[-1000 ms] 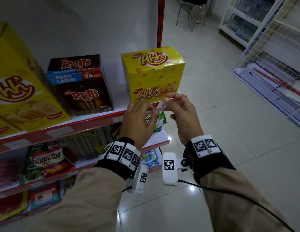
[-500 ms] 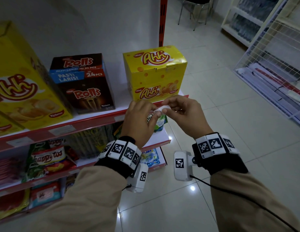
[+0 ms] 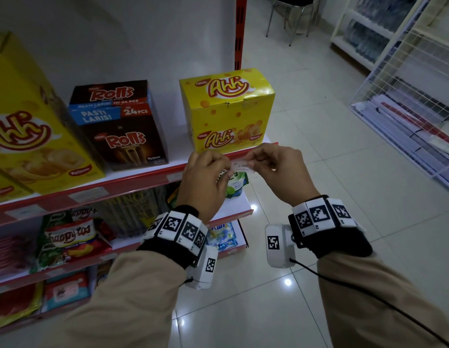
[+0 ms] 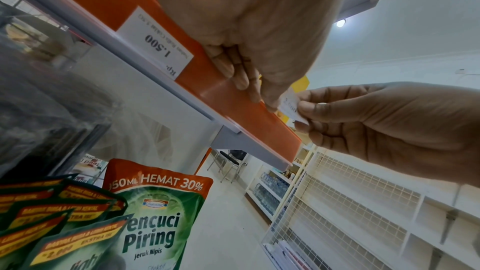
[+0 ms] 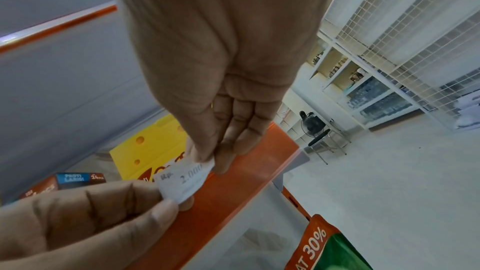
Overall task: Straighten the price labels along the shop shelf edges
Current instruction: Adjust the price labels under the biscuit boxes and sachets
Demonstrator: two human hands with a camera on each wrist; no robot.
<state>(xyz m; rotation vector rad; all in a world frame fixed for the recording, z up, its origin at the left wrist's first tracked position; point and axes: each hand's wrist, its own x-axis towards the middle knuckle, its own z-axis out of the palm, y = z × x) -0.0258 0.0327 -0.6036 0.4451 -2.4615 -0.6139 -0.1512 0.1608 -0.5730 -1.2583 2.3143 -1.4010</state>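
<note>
Head view: both hands, left hand (image 3: 205,179) and right hand (image 3: 281,169), pinch price label (image 3: 243,167).

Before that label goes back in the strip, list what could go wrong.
1. The price label is thin paper, pinched at both ends by the left hand and right hand; pulling apart could tear or crease it.
2. It is out of the red shelf-edge strip, so it may go in crooked.
3. Released early, it could fall to the floor.
</note>
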